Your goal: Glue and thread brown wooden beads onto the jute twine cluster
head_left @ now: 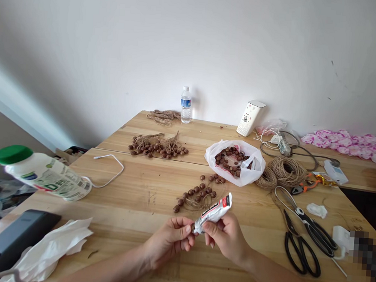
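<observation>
My right hand point(228, 238) is closed around a white glue tube point(213, 212) with red and black print. The tube tilts down to the left, its narrow end meeting the fingertips of my left hand point(176, 238). Those fingers are pinched together at something small and dark that I cannot make out. Just beyond both hands lie several round brown nuts point(196, 189) on jute strings. Farther back rests a white plastic bag point(253, 173), its mouth spread, with loose brown nut shells point(233, 161) inside.
Bundles of strung nuts point(161, 147) lie at the back left, near a water bottle point(185, 108). Jute twine point(287, 170), pliers point(303, 185) and two scissors point(302, 254) are on the right. A green-capped bottle point(53, 176), crumpled tissue point(58, 246) and power bank point(20, 241) occupy the left.
</observation>
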Available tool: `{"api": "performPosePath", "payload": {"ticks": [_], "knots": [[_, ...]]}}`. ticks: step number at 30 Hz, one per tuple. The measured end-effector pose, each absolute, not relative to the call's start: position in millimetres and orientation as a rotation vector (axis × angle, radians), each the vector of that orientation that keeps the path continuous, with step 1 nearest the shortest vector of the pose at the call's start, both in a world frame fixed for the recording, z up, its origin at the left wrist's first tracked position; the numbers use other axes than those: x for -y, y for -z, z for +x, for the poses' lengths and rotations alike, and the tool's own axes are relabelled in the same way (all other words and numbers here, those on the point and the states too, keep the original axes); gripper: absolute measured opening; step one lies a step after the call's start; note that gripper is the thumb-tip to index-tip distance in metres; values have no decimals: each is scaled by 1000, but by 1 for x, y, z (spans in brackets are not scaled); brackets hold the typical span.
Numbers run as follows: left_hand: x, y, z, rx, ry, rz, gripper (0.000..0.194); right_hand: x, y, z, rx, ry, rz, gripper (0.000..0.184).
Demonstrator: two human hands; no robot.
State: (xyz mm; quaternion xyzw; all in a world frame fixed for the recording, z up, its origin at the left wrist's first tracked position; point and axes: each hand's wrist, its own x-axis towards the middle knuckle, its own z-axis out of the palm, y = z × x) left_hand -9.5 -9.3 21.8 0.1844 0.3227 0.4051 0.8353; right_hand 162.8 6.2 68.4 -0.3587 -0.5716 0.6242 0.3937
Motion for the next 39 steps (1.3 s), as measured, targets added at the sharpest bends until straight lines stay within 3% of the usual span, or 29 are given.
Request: {"api": "performPosePath", "payload": {"ticks": [39], "knots": [[12,-21,-8,-653,-851,380,21,-3,-68,162,1408,-1507,-960,32]]}}
